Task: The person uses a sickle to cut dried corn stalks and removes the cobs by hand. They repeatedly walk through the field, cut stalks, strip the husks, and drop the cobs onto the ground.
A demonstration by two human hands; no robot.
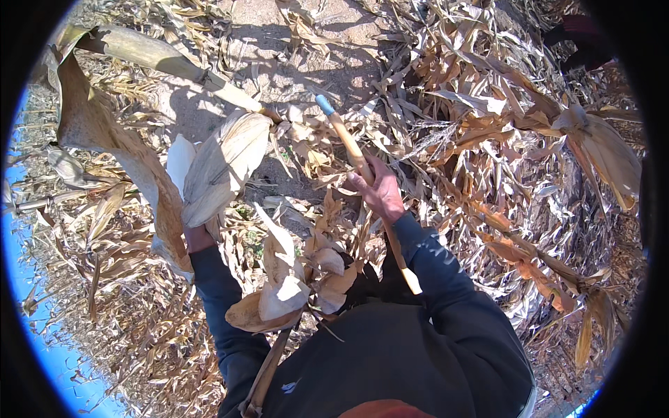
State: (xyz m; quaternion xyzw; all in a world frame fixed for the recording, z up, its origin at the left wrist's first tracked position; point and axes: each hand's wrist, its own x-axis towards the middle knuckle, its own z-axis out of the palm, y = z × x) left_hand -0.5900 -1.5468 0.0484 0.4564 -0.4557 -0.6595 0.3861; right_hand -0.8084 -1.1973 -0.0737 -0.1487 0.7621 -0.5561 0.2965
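My right hand (380,189) is wrapped around a wooden tool handle (347,137) with a blue tip. Its pale lower end comes out beside my right forearm; no tool head can be made out. On the left, a dry husk-covered corn ear (226,166) covers most of my left hand (198,239), so only the wrist area shows and its fingers are hidden. A long, curled dry corn leaf (123,151) hangs beside that wrist. Above the ear, a thick dry corn stalk (151,56) slants across the upper left.
Close to my chest, opened dry husks (282,298) top another stalk (266,368). At right, a leaning stalk (543,261) and a husked ear (601,138) stand over heaped dry leaves (449,172). Bare soil (308,62) shows ahead. A dark reddish shape (583,42) at upper right is unclear.
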